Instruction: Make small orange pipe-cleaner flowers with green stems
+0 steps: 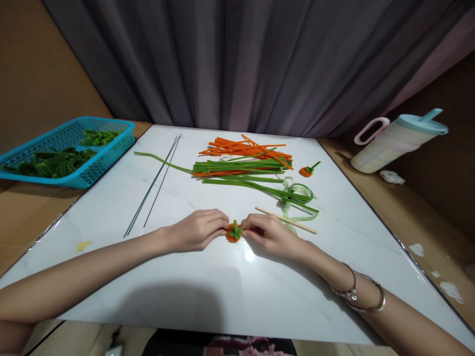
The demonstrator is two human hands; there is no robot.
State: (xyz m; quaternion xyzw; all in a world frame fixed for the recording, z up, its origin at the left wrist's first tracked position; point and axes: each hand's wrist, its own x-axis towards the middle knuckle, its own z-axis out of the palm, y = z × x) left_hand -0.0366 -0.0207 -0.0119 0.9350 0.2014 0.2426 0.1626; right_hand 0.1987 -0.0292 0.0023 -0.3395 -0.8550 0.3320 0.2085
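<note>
A small orange pumpkin of pipe cleaner [230,239], topped with green leaves and a stem, is between my hands, low over the white table [178,296]. My left hand [202,229] pinches its left side with the fingertips. On the right side, my right hand [270,232] has its thumb and fingers closed on it too. A thin wooden stick [304,227] lies just beyond my right hand, across a loose pale green ribbon [299,215]. Farther off rest a bundle of green pipe cleaners [237,167] and a pile of orange pipe cleaners [237,147].
Another small pumpkin [306,171] sits at the back right. Thin dark green wires [152,188] and a yellow scrap [83,245] lie left. A blue basket [89,173] holds green coiled pieces. A tumbler [397,143] stands at right, near white scraps [417,249]. Curtains hang behind.
</note>
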